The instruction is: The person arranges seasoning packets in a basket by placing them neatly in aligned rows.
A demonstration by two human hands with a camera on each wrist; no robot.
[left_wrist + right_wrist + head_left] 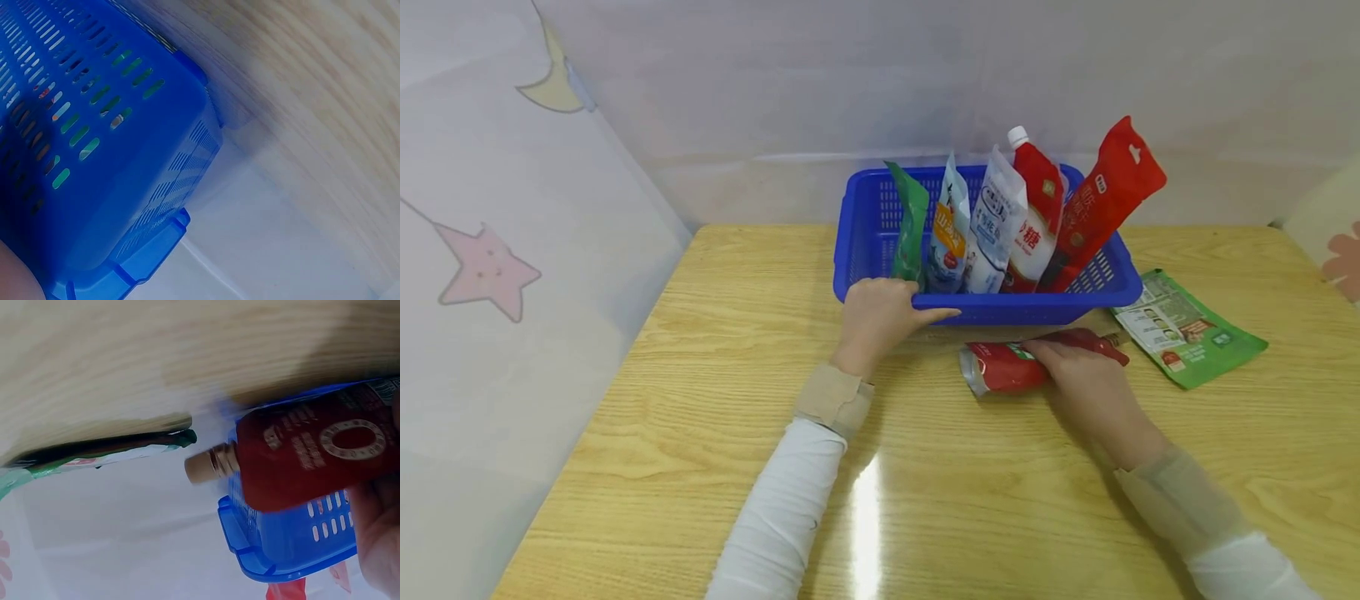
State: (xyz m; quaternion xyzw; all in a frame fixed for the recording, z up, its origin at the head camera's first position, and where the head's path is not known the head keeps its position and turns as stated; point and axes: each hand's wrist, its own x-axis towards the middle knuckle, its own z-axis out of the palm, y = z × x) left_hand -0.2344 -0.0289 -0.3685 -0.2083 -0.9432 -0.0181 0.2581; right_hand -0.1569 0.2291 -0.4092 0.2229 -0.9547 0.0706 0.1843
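Note:
My left hand (878, 321) grips the front left rim of a blue plastic basket (1000, 314), its thumb stretched along the rim. In the left wrist view only a bit of that hand shows beside the slotted basket wall (144, 119). In front of the basket, my right hand (1093, 396) holds a red spouted pouch (1003, 367) on its side. The right wrist view shows the pouch's tan cap (201, 467) pointing away from the hand. Some of the right fingers are hidden behind the pouch there.
Inside the basket stand a green packet (912, 221), an orange-and-blue packet (950, 229), a white bag (996, 217), a red-and-white pouch with a white cap (1037, 208) and a tall red packet (1105, 204). A green packet (1195, 333) lies on the wooden table (700, 433) to the right.

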